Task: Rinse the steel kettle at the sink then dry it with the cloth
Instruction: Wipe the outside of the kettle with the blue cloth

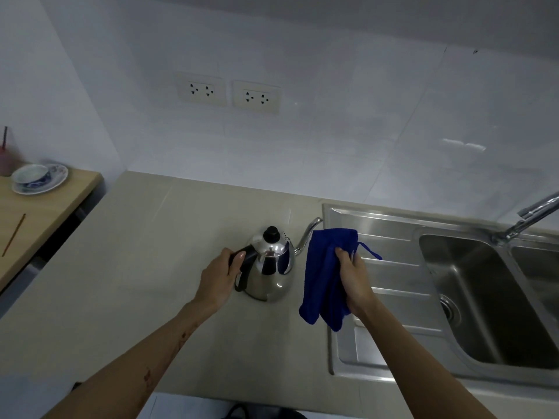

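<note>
The steel kettle (272, 267) stands upright on the beige counter, just left of the sink, its black-knobbed lid on and its thin curved spout pointing right. My left hand (219, 279) grips its black handle. My right hand (352, 275) holds a blue cloth (325, 276) that hangs folded just right of the kettle, over the drainboard's left edge. Cloth and kettle body are a little apart; the cloth covers part of the spout. The steel sink (472, 297) lies at the right with its tap (529, 217) above the basin.
A wooden table (33, 219) at the left carries a blue-and-white cup on a saucer (39, 178), a pink cup and a thin stick. Two double wall sockets (228, 92) sit on the white tiled wall behind the counter (151, 267).
</note>
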